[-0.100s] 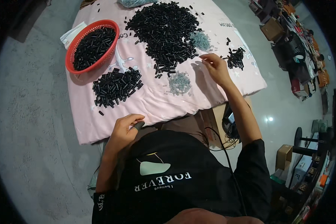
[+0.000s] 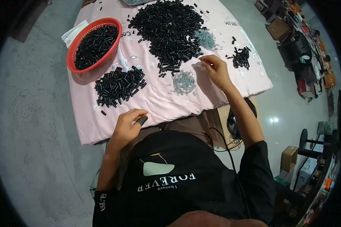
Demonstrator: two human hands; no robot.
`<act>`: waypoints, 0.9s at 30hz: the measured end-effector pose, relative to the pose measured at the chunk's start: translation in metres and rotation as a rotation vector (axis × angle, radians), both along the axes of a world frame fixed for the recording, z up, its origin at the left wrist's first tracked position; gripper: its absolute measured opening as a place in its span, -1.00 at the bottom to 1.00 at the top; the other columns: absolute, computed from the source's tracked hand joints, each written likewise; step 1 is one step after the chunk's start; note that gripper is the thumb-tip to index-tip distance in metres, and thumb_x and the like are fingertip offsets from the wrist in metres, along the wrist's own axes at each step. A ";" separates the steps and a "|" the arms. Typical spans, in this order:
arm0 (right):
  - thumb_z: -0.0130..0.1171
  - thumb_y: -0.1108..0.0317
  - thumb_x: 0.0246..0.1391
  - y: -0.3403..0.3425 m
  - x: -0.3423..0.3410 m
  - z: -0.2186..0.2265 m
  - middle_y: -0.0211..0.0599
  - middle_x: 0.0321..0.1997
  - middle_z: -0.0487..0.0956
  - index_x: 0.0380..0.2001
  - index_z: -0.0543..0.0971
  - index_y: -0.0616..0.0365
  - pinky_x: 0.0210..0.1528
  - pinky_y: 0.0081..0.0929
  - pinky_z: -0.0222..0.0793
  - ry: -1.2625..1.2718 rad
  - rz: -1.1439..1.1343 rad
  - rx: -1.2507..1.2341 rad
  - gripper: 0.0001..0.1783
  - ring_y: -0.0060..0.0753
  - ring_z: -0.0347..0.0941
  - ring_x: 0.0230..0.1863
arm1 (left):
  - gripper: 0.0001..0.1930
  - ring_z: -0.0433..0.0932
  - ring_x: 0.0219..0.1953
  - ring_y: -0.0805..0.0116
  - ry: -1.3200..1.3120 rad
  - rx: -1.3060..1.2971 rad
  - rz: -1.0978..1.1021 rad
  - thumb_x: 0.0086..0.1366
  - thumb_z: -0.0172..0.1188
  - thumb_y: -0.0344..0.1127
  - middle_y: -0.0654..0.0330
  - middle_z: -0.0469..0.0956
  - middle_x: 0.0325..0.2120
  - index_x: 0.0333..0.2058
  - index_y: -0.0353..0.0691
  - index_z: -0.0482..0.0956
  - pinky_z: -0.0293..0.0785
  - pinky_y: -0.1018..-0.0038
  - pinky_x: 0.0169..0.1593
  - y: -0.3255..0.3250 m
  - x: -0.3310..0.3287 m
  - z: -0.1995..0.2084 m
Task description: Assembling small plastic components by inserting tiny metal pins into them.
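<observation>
My left hand [image 2: 125, 126] is over the front edge of the pink cloth, a dark cover on its thumb [image 2: 141, 120]. Its index finger and thumb are apart, and I see nothing between them. My right hand [image 2: 217, 71] reaches to the right edge of the large heap of small black tubes [image 2: 166, 28]. Its fingertips are by a tube at that edge, thumb and index finger slightly apart. In front of the heap, left of this hand, lies a pile of tiny clear pieces [image 2: 184, 83]. Another clear pile [image 2: 205, 39] touches the heap's right side.
A red plastic basket [image 2: 70, 56] full of black tubes stands at the far left. Nearer me is a separate black tube pile [image 2: 119, 86]; a smaller one [image 2: 241, 57] lies at right. The pink cloth [image 2: 159, 102] covers the table. Boxes and goods [image 2: 301, 49] line the right side.
My right hand has moved slightly left, its fingertips now at the edge of the large black heap. My left hand has risen slightly away from me, its index finger and thumb more apart.
</observation>
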State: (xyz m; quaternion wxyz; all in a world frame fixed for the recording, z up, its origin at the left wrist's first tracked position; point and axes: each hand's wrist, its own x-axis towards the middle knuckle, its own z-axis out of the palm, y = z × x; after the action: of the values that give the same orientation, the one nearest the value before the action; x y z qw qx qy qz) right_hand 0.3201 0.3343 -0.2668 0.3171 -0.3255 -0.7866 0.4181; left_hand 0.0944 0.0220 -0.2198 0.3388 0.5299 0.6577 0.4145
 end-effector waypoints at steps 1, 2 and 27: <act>0.13 0.52 0.22 -0.005 -0.001 -0.004 -0.38 -0.25 0.62 -0.13 0.60 0.26 -0.19 -0.65 0.43 0.001 0.001 -0.005 -0.83 -0.64 0.50 -0.27 | -0.78 0.62 -0.28 0.31 0.043 0.004 -0.004 0.18 0.12 -0.60 -0.02 0.61 -0.33 -0.16 -0.43 0.56 0.50 0.49 -0.15 0.007 -0.001 0.001; 0.16 0.54 0.17 -0.008 -0.002 -0.009 -0.32 -0.25 0.63 -0.15 0.61 0.26 -0.18 -0.60 0.46 0.055 0.012 -0.039 -0.82 -0.58 0.54 -0.26 | -0.79 0.60 -0.33 0.29 0.033 0.013 0.024 0.18 0.12 -0.59 -0.01 0.60 -0.35 -0.18 -0.40 0.57 0.48 0.46 -0.21 0.015 0.000 0.000; 0.11 0.72 -0.11 -0.108 -0.003 0.011 -0.11 -0.31 0.57 -0.26 0.58 0.26 -0.22 -0.34 0.46 0.234 0.289 0.212 -0.71 -0.06 0.54 -0.26 | -0.63 0.53 -0.18 0.01 0.485 0.145 -0.137 0.02 -0.03 -0.70 0.02 0.51 -0.29 -0.20 -0.31 0.60 0.44 0.26 -0.07 0.160 0.024 -0.007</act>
State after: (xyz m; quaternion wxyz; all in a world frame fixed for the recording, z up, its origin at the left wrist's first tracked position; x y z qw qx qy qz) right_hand 0.3175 0.2259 -0.2560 0.3755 -0.1233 -0.8223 0.4093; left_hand 0.1184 0.1818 -0.2267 0.1596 0.6799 0.6509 0.2975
